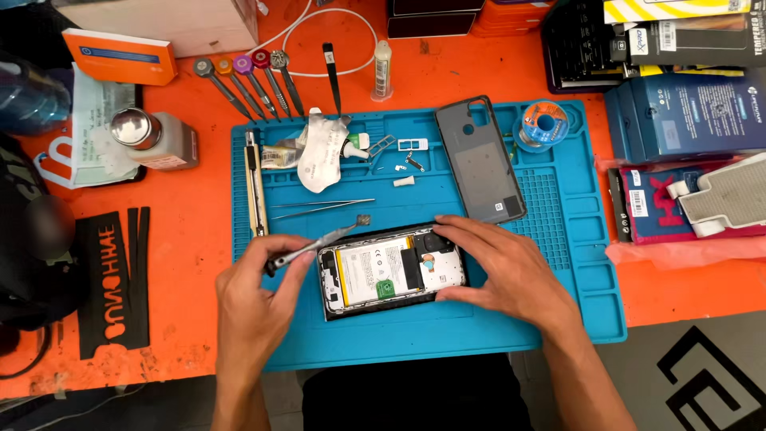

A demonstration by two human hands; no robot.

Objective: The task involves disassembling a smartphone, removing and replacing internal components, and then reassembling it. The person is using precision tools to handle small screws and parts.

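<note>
An opened phone (391,273) lies face down on the blue work mat (558,231), its white battery and inner boards showing. My left hand (255,299) grips a thin metal pry tool (319,241) whose flat tip points up and right above the phone's top-left corner. My right hand (503,271) rests over the phone's right end, thumb at its lower edge and fingers along its top edge. The phone's grey back cover (479,160) sits on the mat beyond it.
Tweezers (319,207), a utility knife (255,187), a crumpled white wipe (319,152), small parts and a solder spool (545,124) lie on the mat. Several screwdrivers (247,84) and a metal-capped bottle (155,137) sit on the orange table; boxes stand at right.
</note>
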